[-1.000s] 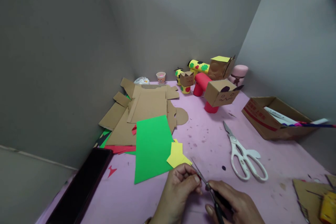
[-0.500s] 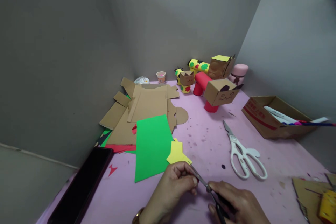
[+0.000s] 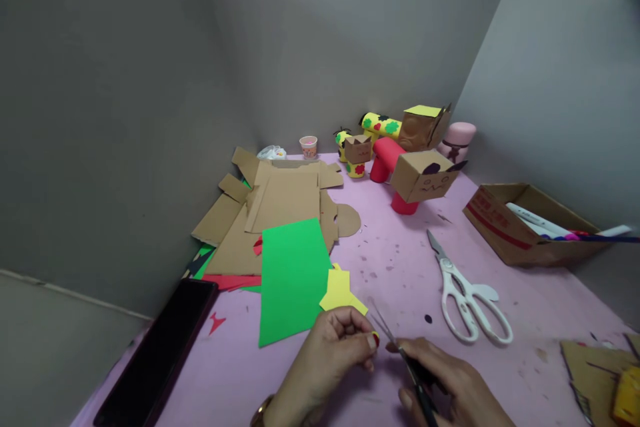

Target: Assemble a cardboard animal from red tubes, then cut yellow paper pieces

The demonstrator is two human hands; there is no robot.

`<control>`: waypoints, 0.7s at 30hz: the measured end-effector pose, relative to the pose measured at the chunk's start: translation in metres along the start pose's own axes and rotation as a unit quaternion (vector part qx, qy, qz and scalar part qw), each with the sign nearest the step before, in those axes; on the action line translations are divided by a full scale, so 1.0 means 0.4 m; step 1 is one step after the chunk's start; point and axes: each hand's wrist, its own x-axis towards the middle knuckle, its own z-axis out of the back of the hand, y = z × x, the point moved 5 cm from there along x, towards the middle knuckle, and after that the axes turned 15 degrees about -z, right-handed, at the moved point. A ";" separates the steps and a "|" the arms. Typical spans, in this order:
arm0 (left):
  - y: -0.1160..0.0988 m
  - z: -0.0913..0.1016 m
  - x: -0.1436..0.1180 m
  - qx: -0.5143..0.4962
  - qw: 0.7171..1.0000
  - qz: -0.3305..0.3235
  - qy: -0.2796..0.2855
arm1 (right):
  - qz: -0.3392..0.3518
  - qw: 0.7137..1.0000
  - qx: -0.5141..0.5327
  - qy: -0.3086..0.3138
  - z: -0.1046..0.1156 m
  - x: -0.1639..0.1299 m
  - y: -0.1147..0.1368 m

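the left hand point(image 3: 340, 343) pinches a tiny red scrap point(image 3: 375, 335) low over the pink table point(image 3: 400, 267). just right of it, the right hand point(image 3: 450, 383) grips small dark scissors point(image 3: 400, 353), blades slanting up-left, tips past the scrap.

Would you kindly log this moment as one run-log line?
left hand: pinching small red scrap | right hand: holding small scissors, blades open | white scissors: idle on table

The table point(image 3: 400, 267) wears a matt pink covering, speckled and scuffed. The flattened box pieces point(image 3: 280, 203) are dull brown cardboard; the green sheet point(image 3: 293, 277) and the yellow scrap point(image 3: 340, 290) look like smooth matt paper. The white scissors point(image 3: 467, 293) have glossy plastic handles and metal blades. The dark slab point(image 3: 160, 353) shines glossy.
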 end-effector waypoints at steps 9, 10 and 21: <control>0.009 -0.005 0.003 -0.006 1.000 -0.008 -0.006 | 0.006 0.997 -0.076 -0.011 -0.009 -0.006 0.009; 0.012 -0.006 0.003 -0.012 1.000 -0.010 -0.010 | 0.013 0.997 -0.074 -0.027 -0.007 -0.007 0.009; 0.039 -0.029 -0.005 -0.116 0.993 -0.017 -0.032 | 0.062 0.989 -0.061 -0.122 0.007 -0.017 0.010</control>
